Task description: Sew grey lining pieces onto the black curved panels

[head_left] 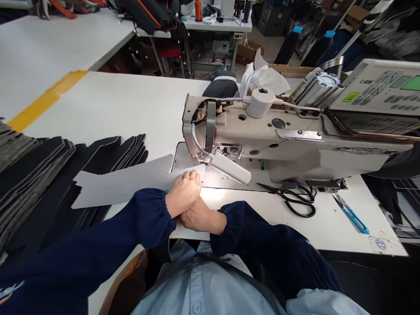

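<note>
A light grey fabric piece [123, 179] with a notched left end lies on the sewing machine's bed, and a second grey layer [160, 181] reaches up to the needle area. My left hand [186, 191] is closed on this layer's near edge, its knuckles just left of the machine's lamp. Right below it and touching it, my right hand [198, 216] is closed too. Its fingertips are partly covered by my left hand and wrist, so what they hold is hidden. The sewing machine [262, 131] stands to the right, its head over the fabric's tip.
Stacks of dark, felt-backed pieces [42, 175] lie at the left. Black scissors [292, 199] and blue thread snips [352, 214] rest at the right of the white table [131, 100]. A control panel [380, 87] sits atop the machine; a black padded item [221, 85] lies behind it.
</note>
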`<state>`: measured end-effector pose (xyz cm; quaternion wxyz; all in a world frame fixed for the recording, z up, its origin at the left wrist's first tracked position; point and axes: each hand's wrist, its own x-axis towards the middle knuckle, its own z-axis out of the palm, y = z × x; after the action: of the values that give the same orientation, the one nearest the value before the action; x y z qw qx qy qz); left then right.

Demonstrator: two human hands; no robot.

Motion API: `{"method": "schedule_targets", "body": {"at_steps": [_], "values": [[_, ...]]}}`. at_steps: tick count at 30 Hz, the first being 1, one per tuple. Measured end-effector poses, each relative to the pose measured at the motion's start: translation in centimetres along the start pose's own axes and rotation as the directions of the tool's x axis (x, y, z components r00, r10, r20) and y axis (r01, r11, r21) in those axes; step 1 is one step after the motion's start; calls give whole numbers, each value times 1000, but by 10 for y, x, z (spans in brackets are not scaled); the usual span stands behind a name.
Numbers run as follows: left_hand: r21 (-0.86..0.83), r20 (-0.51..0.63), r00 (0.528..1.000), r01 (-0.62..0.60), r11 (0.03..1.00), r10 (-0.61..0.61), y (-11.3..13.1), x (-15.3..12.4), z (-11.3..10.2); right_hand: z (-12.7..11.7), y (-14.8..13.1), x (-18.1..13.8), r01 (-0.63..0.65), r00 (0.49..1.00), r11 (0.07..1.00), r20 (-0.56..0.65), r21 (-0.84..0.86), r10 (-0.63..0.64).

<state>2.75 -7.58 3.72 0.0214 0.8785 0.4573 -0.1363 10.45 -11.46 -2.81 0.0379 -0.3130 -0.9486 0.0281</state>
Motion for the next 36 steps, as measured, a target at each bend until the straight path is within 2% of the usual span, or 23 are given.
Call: {"method": "schedule_targets", "body": {"at_steps": [7, 13, 19, 25, 31, 36], "values": [[14, 9, 996, 93, 996, -93, 5, 3, 2, 6, 1, -3, 11, 1000, 1000, -25, 15, -11], [21, -8, 1000, 17, 1000, -17, 3, 3, 1, 4, 1, -2, 11, 1000, 1000, 18, 7, -11], [-17, 11, 1000, -14, 1000, 14, 2, 4, -1, 4, 0, -2, 9, 1000, 1000, 19, 3, -9], [-5, 27, 999, -43, 999, 44, -3, 6, -2, 0, 2, 1, 14, 997, 1000, 71, 20, -16], [-14, 43, 971, -234, 972, 234, -25, 6, -2, -4, -2, -3, -29, 1000, 999, -6, 46, 29], [-17, 39, 985, -165, 986, 166, -25, 2, 2, -7, -15, -13, 39, 992, 999, -119, -25, -41]]}}
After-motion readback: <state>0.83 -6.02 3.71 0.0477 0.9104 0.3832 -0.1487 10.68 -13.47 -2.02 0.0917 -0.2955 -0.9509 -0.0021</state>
